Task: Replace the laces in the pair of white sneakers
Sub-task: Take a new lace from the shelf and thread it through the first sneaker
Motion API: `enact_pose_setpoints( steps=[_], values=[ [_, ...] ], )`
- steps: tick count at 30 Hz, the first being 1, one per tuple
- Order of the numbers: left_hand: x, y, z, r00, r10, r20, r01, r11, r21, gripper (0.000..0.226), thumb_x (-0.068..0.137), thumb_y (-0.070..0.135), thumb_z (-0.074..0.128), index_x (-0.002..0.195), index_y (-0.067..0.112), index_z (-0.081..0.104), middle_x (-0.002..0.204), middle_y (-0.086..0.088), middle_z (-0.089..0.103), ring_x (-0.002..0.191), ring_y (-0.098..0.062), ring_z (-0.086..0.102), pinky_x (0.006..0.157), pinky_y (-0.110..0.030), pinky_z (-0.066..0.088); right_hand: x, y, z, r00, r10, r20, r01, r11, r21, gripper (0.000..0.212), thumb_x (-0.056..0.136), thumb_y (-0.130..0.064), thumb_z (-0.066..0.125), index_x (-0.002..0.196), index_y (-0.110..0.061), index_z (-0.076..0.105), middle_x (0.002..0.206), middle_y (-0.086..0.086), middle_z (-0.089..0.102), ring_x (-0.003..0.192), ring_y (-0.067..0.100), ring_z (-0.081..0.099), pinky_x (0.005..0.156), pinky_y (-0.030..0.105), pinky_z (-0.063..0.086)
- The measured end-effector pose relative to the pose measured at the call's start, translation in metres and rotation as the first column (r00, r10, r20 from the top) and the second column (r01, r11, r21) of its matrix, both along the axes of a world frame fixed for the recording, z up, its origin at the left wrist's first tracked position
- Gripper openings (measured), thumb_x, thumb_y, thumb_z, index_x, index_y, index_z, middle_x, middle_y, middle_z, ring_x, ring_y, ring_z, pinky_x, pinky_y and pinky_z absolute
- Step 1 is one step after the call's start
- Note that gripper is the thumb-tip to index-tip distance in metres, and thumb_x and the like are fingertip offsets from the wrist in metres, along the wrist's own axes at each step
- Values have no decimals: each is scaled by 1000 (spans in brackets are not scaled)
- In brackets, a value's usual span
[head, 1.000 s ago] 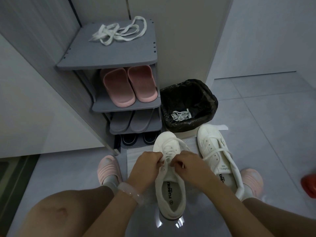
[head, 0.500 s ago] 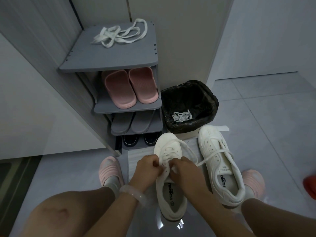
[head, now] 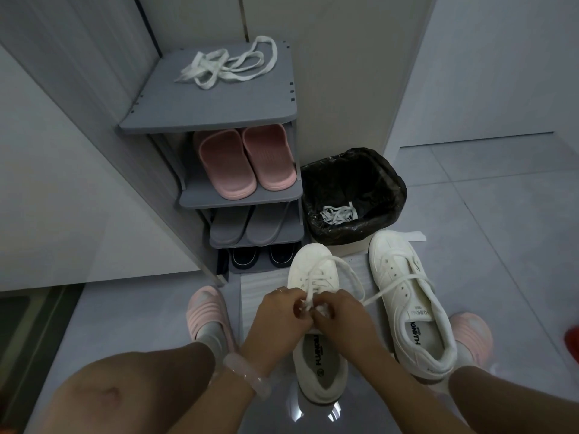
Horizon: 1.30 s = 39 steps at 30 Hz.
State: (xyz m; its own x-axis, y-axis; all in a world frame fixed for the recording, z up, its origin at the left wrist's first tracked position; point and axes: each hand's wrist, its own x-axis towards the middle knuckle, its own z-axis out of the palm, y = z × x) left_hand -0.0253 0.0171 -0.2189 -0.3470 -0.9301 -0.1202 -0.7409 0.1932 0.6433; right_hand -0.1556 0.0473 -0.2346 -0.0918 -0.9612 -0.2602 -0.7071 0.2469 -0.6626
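Two white sneakers stand on the floor in front of me. The left sneaker (head: 315,270) lies between my hands, its lace (head: 347,270) threaded through the eyelets and looping out to the right. My left hand (head: 279,311) and my right hand (head: 341,314) meet over its tongue, each pinching the lace. The right sneaker (head: 410,305) stands beside it, and a lace end from the left sneaker lies across its eyelets. A loose white lace (head: 228,64) lies on top of the shoe rack (head: 219,111). Another white lace (head: 338,213) lies inside the bin.
The grey shoe rack holds pink slippers (head: 244,161), grey slippers and dark shoes. A bin with a black liner (head: 354,170) stands right of it. My feet in pink slippers (head: 206,311) flank the sneakers. A red object (head: 571,343) is at the right edge.
My hands have drawn closer together over the left sneaker's tongue, and the lace loop has swung out to the right over the other sneaker.
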Motion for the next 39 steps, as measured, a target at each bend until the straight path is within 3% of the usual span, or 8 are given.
enact_pose_setpoints(
  steps=[6, 9, 12, 14, 18, 29, 34, 39],
  values=[
    [8, -9, 4, 989, 86, -122, -69, 988, 137, 10, 82, 7, 65, 91, 9, 67, 79, 10, 58, 70, 6, 53, 65, 0, 40, 1, 1, 6, 996, 28, -85, -33, 998, -59, 21, 90, -31, 53, 104, -21, 63, 90, -7, 43, 79, 11, 50, 61, 19, 37],
    [6, -8, 0, 994, 65, -86, -52, 988, 148, 3, 83, 8, 63, 86, 8, 64, 73, 8, 57, 68, 1, 53, 63, -5, 42, 4, 2, 9, 985, 40, -167, -54, 995, -81, 23, 93, -33, 48, 108, -19, 59, 94, -8, 39, 77, 11, 47, 56, 17, 33],
    [5, -11, -5, 989, 129, -75, -118, 983, 139, 7, 82, 4, 59, 76, 0, 62, 73, -12, 64, 72, -24, 61, 66, -25, 47, 3, 1, 10, 978, 52, -204, -73, 992, -99, 23, 95, -31, 45, 106, -16, 58, 92, -8, 37, 75, 10, 43, 55, 19, 30],
    [5, -12, -7, 974, 191, -120, -169, 970, 174, 8, 82, 2, 59, 75, 2, 63, 74, -12, 66, 75, -26, 64, 71, -33, 52, 0, -1, 10, 976, 65, -210, -85, 992, -92, 23, 94, -30, 46, 105, -16, 61, 92, -7, 39, 79, 13, 50, 61, 21, 31],
    [4, -10, -4, 969, 191, -158, -157, 966, 205, 21, 85, 0, 54, 72, 17, 55, 74, -1, 64, 75, -16, 64, 64, -14, 48, -2, -4, 11, 975, 127, -181, -136, 990, -39, 26, 93, -28, 47, 112, -25, 65, 105, -1, 49, 92, 17, 55, 66, 21, 34],
    [4, -13, -3, 990, 59, -125, -38, 986, 165, 12, 79, -4, 58, 76, 6, 64, 76, -9, 64, 67, -9, 53, 59, -10, 40, -4, -4, 7, 996, 86, -9, -86, 996, -36, 24, 91, -29, 53, 110, -27, 67, 77, -16, 32, 76, 4, 37, 57, 8, 29],
    [3, -12, -4, 990, 83, -116, -73, 993, 91, 8, 82, 1, 60, 78, 5, 64, 68, 6, 54, 62, -2, 47, 59, -9, 37, -3, -4, 6, 998, 61, -9, -62, 996, -67, 19, 90, -29, 55, 103, -24, 67, 81, -12, 37, 72, 3, 40, 58, 11, 32],
    [9, -20, -3, 945, 255, -204, -197, 943, 268, 21, 84, 3, 60, 68, 16, 58, 63, 2, 61, 59, -7, 59, 65, -18, 49, -3, -6, 6, 999, 50, 0, -50, 998, -46, 20, 89, -27, 57, 104, -22, 69, 91, -4, 44, 80, 9, 45, 65, 18, 35]
  ],
)
